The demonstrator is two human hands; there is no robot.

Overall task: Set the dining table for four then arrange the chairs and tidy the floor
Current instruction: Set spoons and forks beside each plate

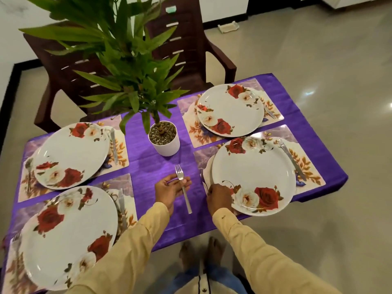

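A table under a purple cloth [154, 168] carries several floral placemats, each with a white rose-patterned plate. My left hand [167, 190] is shut on a steel fork [183, 187], tines pointing away, above the bare cloth in the middle. My right hand [219, 200] sits at the left rim of the near-right plate [254, 172], fingers pinched on the handle of a second fork [202, 177] that lies along that rim. A knife [292, 160] lies to the right of this plate. The other plates [72, 155] [230, 109] [67, 236] also have knives beside them.
A potted green plant in a white pot [164, 143] stands at the table's centre. Two dark brown plastic chairs [186, 49] [61, 68] stand behind the far side. A small white tray [228, 27] lies on the tiled floor by the wall. My bare feet [201, 251] are at the near edge.
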